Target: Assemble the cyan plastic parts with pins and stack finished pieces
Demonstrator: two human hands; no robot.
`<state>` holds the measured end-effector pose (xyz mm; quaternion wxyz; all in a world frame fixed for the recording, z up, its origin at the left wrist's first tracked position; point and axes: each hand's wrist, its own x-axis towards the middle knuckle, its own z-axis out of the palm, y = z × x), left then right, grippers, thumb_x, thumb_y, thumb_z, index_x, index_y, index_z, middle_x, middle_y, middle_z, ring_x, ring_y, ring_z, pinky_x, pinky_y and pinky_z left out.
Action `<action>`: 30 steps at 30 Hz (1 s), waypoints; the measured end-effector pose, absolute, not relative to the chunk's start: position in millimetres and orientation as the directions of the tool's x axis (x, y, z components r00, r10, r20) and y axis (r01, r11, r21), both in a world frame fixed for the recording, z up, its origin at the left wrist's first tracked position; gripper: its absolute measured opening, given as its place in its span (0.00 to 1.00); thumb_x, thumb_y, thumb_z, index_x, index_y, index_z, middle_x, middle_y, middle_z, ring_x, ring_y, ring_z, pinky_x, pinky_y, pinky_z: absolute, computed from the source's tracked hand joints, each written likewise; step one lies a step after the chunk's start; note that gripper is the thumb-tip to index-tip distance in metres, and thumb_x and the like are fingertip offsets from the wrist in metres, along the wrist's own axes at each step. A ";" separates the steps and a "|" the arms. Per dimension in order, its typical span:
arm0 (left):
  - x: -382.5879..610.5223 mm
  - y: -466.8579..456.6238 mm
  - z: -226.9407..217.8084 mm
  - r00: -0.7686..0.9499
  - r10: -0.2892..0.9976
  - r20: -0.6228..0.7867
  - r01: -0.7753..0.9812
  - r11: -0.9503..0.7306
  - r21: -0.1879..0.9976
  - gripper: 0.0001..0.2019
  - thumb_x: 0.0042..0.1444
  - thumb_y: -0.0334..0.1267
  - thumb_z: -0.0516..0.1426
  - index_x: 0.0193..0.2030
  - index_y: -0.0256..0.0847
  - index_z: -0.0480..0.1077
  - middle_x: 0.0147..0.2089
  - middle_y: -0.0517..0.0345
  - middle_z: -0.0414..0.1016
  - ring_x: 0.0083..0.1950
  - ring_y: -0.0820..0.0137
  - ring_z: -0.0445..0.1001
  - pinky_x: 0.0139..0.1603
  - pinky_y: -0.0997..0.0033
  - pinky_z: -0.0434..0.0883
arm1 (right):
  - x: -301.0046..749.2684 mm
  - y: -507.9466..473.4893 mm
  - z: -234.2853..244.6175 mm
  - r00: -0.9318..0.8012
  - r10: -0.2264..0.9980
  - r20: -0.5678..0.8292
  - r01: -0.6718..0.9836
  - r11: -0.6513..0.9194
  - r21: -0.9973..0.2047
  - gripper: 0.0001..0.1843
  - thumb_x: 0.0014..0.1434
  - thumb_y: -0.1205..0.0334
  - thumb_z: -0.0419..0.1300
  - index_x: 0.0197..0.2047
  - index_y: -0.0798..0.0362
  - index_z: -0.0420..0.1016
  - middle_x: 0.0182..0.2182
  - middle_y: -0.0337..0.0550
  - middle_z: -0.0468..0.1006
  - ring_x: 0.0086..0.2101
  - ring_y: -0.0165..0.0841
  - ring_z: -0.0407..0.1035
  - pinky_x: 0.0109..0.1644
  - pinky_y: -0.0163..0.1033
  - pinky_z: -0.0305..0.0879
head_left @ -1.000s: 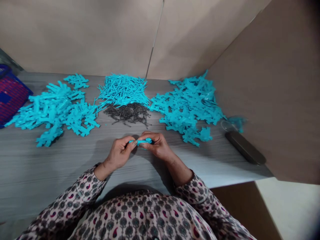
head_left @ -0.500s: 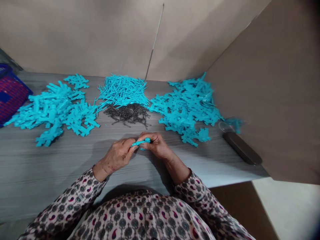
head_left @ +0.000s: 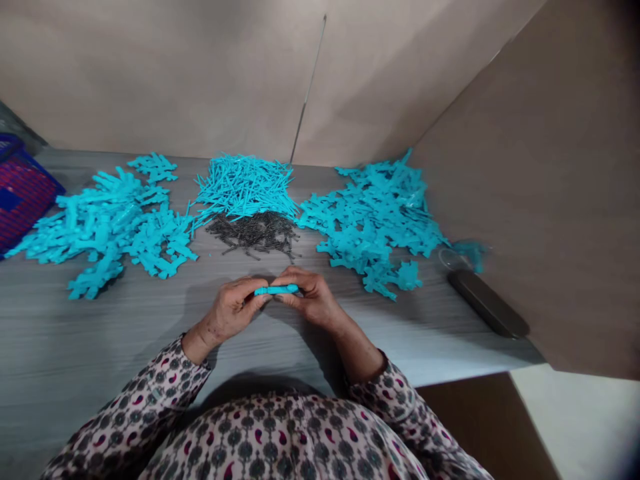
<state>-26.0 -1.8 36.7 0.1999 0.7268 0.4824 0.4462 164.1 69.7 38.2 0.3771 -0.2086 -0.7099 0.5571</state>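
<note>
A slim turquoise plastic piece (head_left: pixel 278 290) lies level between my two hands, above the near part of the table. My left hand (head_left: pixel 235 308) pinches its left end between thumb and fingers. Around the right end, the thumb and fingers of my right hand (head_left: pixel 313 299) are closed. Parts of both ends are hidden by the fingertips. Just beyond the hands is a heap of thin dark pins (head_left: pixel 256 233), with a heap of thin turquoise sticks (head_left: pixel 247 183) behind it.
Chunky turquoise pieces (head_left: pixel 100 220) are piled at left, and flat turquoise pieces (head_left: pixel 375 213) at right. A purple-and-red basket (head_left: pixel 27 193) stands at the far left. By the right panel (head_left: pixel 540 187) lies a dark elongated case (head_left: pixel 487 303). The grey table (head_left: pixel 125 340) meets a back wall.
The turquoise piece has turned from slightly tilted to level, and more of its length shows. Both hands still grip it, the fingers slightly shifted. The view has tilted a little.
</note>
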 end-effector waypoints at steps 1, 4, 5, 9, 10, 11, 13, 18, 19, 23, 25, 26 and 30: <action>-26.1 -1.7 37.1 0.137 0.874 0.466 0.517 -0.464 0.720 0.11 0.64 0.41 0.55 0.44 0.37 0.75 0.35 0.51 0.80 0.34 0.70 0.76 0.37 0.73 0.72 | 164.5 69.7 39.1 -0.628 0.721 0.294 -0.110 0.292 -0.950 0.13 0.57 0.52 0.67 0.41 0.51 0.81 0.31 0.41 0.75 0.32 0.31 0.68 0.38 0.37 0.63; -26.5 -1.6 38.1 0.142 0.854 0.500 0.510 -0.496 0.703 0.10 0.65 0.39 0.55 0.45 0.37 0.74 0.37 0.50 0.80 0.37 0.69 0.77 0.39 0.72 0.73 | 165.6 69.4 41.3 -0.627 0.734 0.260 -0.074 0.276 -0.958 0.15 0.57 0.48 0.67 0.39 0.52 0.80 0.31 0.42 0.75 0.33 0.33 0.69 0.38 0.38 0.64; -26.8 -1.6 38.3 0.152 0.853 0.500 0.516 -0.500 0.696 0.10 0.65 0.39 0.54 0.46 0.37 0.74 0.37 0.50 0.80 0.38 0.69 0.77 0.40 0.72 0.73 | 165.7 69.2 41.6 -0.626 0.737 0.255 -0.071 0.272 -0.960 0.16 0.57 0.47 0.66 0.38 0.53 0.80 0.31 0.43 0.75 0.33 0.33 0.69 0.38 0.38 0.64; -28.0 -1.7 39.4 0.252 0.867 0.430 0.542 -0.494 0.680 0.11 0.66 0.37 0.52 0.48 0.37 0.73 0.40 0.50 0.78 0.40 0.68 0.76 0.42 0.71 0.73 | 165.5 68.3 41.0 -0.624 0.733 0.269 -0.091 0.274 -0.958 0.15 0.58 0.48 0.66 0.36 0.52 0.81 0.31 0.44 0.76 0.33 0.34 0.69 0.39 0.39 0.65; -28.2 -1.8 39.7 0.278 0.867 0.413 0.540 -0.497 0.679 0.11 0.66 0.37 0.51 0.48 0.37 0.73 0.39 0.51 0.78 0.39 0.68 0.76 0.41 0.71 0.73 | 165.6 68.0 40.7 -0.630 0.729 0.269 -0.091 0.275 -0.957 0.14 0.58 0.49 0.65 0.36 0.52 0.81 0.31 0.44 0.76 0.33 0.34 0.69 0.39 0.39 0.65; -28.2 -2.0 40.1 0.298 0.867 0.400 0.537 -0.498 0.680 0.11 0.67 0.37 0.51 0.48 0.38 0.73 0.38 0.52 0.78 0.38 0.69 0.76 0.41 0.72 0.73 | 165.7 67.7 40.6 -0.636 0.724 0.266 -0.086 0.276 -0.957 0.14 0.59 0.50 0.65 0.35 0.53 0.81 0.31 0.44 0.77 0.33 0.34 0.70 0.40 0.39 0.65; -27.6 -2.7 40.7 0.312 0.866 0.391 0.535 -0.500 0.681 0.11 0.67 0.37 0.51 0.46 0.39 0.73 0.37 0.53 0.78 0.37 0.69 0.76 0.40 0.72 0.73 | 166.3 67.2 40.6 -0.645 0.720 0.256 -0.073 0.275 -0.959 0.13 0.59 0.51 0.65 0.35 0.53 0.81 0.31 0.44 0.77 0.33 0.34 0.70 0.39 0.39 0.65; -23.9 -6.5 41.8 0.290 0.841 0.457 0.608 -0.531 0.590 0.12 0.67 0.38 0.50 0.45 0.39 0.74 0.37 0.51 0.79 0.37 0.68 0.77 0.39 0.71 0.74 | 167.2 68.9 39.7 -0.679 0.704 0.207 -0.103 0.188 -0.977 0.16 0.57 0.48 0.66 0.34 0.54 0.81 0.30 0.44 0.77 0.32 0.33 0.70 0.38 0.37 0.66; -23.2 -7.3 42.1 0.292 0.832 0.472 0.629 -0.538 0.561 0.12 0.67 0.37 0.50 0.45 0.38 0.74 0.36 0.51 0.79 0.36 0.68 0.77 0.39 0.71 0.74 | 167.0 69.7 39.0 -0.689 0.700 0.190 -0.113 0.154 -0.981 0.17 0.57 0.47 0.66 0.33 0.54 0.81 0.30 0.43 0.77 0.32 0.32 0.70 0.38 0.37 0.66; -22.5 -8.3 41.8 0.307 0.810 0.500 0.687 -0.552 0.473 0.12 0.67 0.36 0.49 0.43 0.38 0.74 0.33 0.52 0.77 0.34 0.68 0.75 0.37 0.71 0.73 | 164.9 72.1 36.6 -0.709 0.693 0.134 -0.128 0.061 -0.990 0.17 0.54 0.47 0.69 0.32 0.55 0.80 0.29 0.43 0.77 0.31 0.31 0.70 0.36 0.35 0.66; -23.3 -6.9 39.8 0.281 0.825 0.490 0.671 -0.534 0.515 0.12 0.67 0.37 0.50 0.42 0.38 0.75 0.33 0.52 0.77 0.34 0.68 0.75 0.37 0.71 0.73 | 163.3 71.5 36.4 -0.700 0.702 0.134 -0.113 0.076 -0.991 0.18 0.54 0.47 0.68 0.32 0.55 0.80 0.29 0.42 0.77 0.31 0.31 0.70 0.36 0.36 0.66; -23.7 -5.7 38.4 0.260 0.842 0.474 0.641 -0.517 0.567 0.12 0.66 0.38 0.50 0.43 0.38 0.75 0.34 0.51 0.77 0.35 0.68 0.75 0.38 0.71 0.73 | 162.6 70.8 36.5 -0.687 0.713 0.140 -0.100 0.098 -0.990 0.18 0.54 0.46 0.68 0.32 0.55 0.80 0.29 0.42 0.76 0.31 0.31 0.69 0.37 0.36 0.65; -25.2 0.7 34.0 0.196 0.924 0.329 0.434 -0.383 0.816 0.15 0.65 0.44 0.53 0.40 0.37 0.77 0.30 0.55 0.74 0.32 0.71 0.71 0.33 0.74 0.69 | 160.7 68.1 37.4 -0.609 0.775 0.168 -0.057 0.168 -0.984 0.18 0.53 0.45 0.68 0.32 0.54 0.80 0.28 0.41 0.74 0.31 0.31 0.67 0.37 0.36 0.64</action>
